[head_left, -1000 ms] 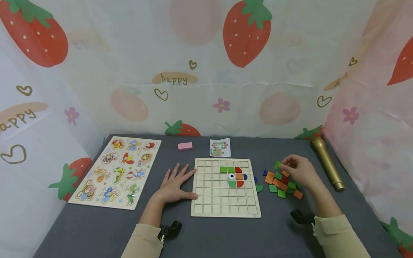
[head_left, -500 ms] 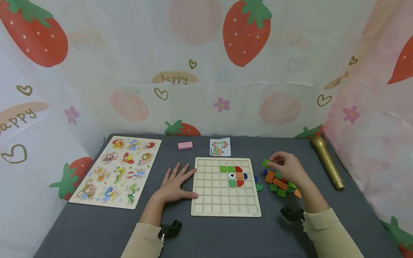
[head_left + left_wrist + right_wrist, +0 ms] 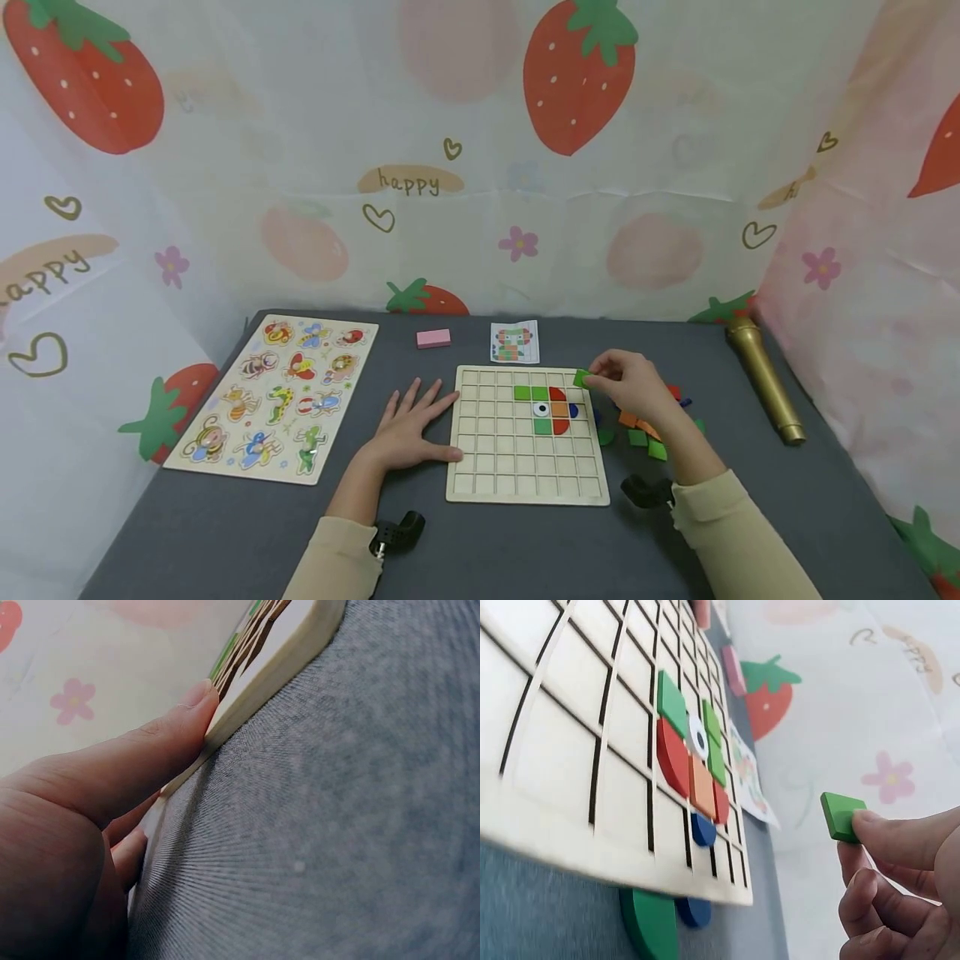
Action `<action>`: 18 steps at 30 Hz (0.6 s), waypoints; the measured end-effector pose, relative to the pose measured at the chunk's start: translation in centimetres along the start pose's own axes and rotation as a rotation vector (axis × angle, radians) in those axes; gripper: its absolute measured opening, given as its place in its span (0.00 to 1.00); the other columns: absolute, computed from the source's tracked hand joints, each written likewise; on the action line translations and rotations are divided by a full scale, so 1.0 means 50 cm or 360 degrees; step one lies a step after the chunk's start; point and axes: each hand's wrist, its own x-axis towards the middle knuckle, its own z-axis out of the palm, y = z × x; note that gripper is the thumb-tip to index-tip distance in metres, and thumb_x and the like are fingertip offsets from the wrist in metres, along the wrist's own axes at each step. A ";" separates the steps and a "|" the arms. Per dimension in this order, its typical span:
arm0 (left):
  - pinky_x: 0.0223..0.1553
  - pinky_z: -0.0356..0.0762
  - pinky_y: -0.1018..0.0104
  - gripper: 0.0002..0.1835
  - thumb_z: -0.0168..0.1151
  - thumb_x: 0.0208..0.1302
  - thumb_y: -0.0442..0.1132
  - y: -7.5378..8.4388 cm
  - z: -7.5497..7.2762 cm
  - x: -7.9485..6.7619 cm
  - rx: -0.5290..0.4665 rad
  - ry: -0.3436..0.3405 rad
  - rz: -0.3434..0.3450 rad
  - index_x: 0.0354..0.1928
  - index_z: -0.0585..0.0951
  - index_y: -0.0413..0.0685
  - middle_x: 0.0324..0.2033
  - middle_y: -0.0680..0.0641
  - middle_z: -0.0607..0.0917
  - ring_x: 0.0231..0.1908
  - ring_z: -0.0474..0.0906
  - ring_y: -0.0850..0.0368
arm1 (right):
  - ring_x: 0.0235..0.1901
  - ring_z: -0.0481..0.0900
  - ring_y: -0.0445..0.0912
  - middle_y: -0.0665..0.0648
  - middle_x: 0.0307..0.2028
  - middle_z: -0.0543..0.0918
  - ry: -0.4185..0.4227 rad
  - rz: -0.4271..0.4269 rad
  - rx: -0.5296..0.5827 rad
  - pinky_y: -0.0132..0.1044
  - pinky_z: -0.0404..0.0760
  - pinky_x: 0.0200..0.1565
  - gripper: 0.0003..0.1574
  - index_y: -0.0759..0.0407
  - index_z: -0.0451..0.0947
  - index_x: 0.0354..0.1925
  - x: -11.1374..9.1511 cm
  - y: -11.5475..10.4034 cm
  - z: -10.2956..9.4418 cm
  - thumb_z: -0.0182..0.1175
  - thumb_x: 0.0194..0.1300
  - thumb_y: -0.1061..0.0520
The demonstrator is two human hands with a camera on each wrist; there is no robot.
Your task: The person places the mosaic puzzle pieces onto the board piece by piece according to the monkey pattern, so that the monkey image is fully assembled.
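A wooden grid board (image 3: 517, 483) lies in the middle of the table, with green, red, orange and blue tiles and a white eye tile (image 3: 541, 409) set in its upper right cells. My left hand (image 3: 408, 433) lies spread on the table, thumb and fingertips touching the board's left edge. Between thumb and fingers my right hand (image 3: 626, 383) pinches a green square tile (image 3: 844, 817), held above the board's upper right corner. Loose coloured tiles (image 3: 637, 437) lie right of the board, partly hidden behind the right hand and forearm.
Behind the board lie a small pattern card (image 3: 514, 342) and a pink block (image 3: 433, 338). A board of insect and animal pictures (image 3: 273, 400) is on the left. At the right edge lies a gold tube (image 3: 765, 379). Printed curtains (image 3: 562, 250) stand around the table.
My right hand has moved left from the loose tiles to the board's upper right corner, carrying the green square tile. The left hand has stayed at the board's edge.
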 end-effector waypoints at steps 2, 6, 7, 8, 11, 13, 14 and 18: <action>0.76 0.25 0.36 0.55 0.71 0.51 0.70 -0.001 0.000 -0.001 0.0000 0.0003 0.0003 0.79 0.59 0.66 0.81 0.49 0.49 0.80 0.30 0.40 | 0.34 0.77 0.48 0.56 0.36 0.83 -0.0006 -0.0004 0.0008 0.38 0.77 0.35 0.12 0.58 0.81 0.44 0.007 -0.006 0.010 0.65 0.70 0.51; 0.76 0.25 0.36 0.55 0.71 0.51 0.70 0.000 -0.002 -0.002 -0.0006 0.0006 0.0003 0.79 0.59 0.66 0.81 0.49 0.49 0.80 0.30 0.40 | 0.35 0.79 0.47 0.54 0.35 0.83 -0.0033 -0.0031 0.0036 0.38 0.78 0.37 0.11 0.57 0.82 0.43 0.018 -0.018 0.030 0.66 0.69 0.51; 0.76 0.25 0.36 0.55 0.71 0.51 0.70 0.000 -0.002 -0.002 -0.0007 0.0006 0.0001 0.79 0.59 0.66 0.81 0.49 0.49 0.80 0.30 0.41 | 0.35 0.79 0.46 0.54 0.35 0.83 -0.0037 -0.0039 0.0045 0.39 0.78 0.37 0.11 0.56 0.82 0.43 0.021 -0.022 0.035 0.66 0.69 0.50; 0.76 0.25 0.36 0.55 0.71 0.51 0.70 0.000 -0.002 -0.002 -0.0006 0.0007 0.0000 0.79 0.59 0.66 0.81 0.49 0.49 0.80 0.30 0.41 | 0.35 0.79 0.47 0.54 0.35 0.83 -0.0038 -0.0046 0.0056 0.39 0.78 0.37 0.11 0.56 0.82 0.43 0.022 -0.026 0.039 0.66 0.69 0.50; 0.76 0.25 0.36 0.55 0.71 0.51 0.70 0.000 -0.002 -0.001 -0.0003 0.0006 0.0000 0.79 0.59 0.66 0.81 0.49 0.49 0.80 0.30 0.41 | 0.35 0.79 0.47 0.54 0.35 0.83 -0.0042 -0.0070 0.0092 0.40 0.78 0.37 0.10 0.55 0.82 0.43 0.028 -0.038 0.052 0.66 0.69 0.51; 0.76 0.25 0.36 0.55 0.71 0.51 0.70 0.000 -0.002 -0.001 -0.0002 0.0003 -0.0001 0.79 0.59 0.66 0.81 0.49 0.49 0.80 0.30 0.40 | 0.34 0.79 0.46 0.53 0.35 0.83 -0.0050 -0.0090 0.0108 0.39 0.78 0.36 0.10 0.55 0.83 0.43 0.034 -0.044 0.060 0.66 0.69 0.50; 0.76 0.25 0.36 0.55 0.71 0.51 0.70 0.001 -0.002 -0.001 -0.0004 0.0001 -0.0001 0.79 0.59 0.66 0.81 0.49 0.49 0.80 0.30 0.40 | 0.34 0.79 0.46 0.53 0.35 0.83 -0.0056 -0.0097 0.0115 0.39 0.78 0.36 0.10 0.55 0.83 0.43 0.037 -0.046 0.064 0.66 0.69 0.50; 0.76 0.25 0.36 0.55 0.71 0.51 0.70 0.003 -0.002 -0.001 -0.0009 -0.0001 -0.0004 0.79 0.59 0.66 0.81 0.49 0.49 0.80 0.30 0.40 | 0.33 0.79 0.46 0.53 0.35 0.84 -0.0096 -0.0105 0.0122 0.38 0.78 0.35 0.10 0.55 0.83 0.42 0.048 -0.059 0.080 0.66 0.69 0.50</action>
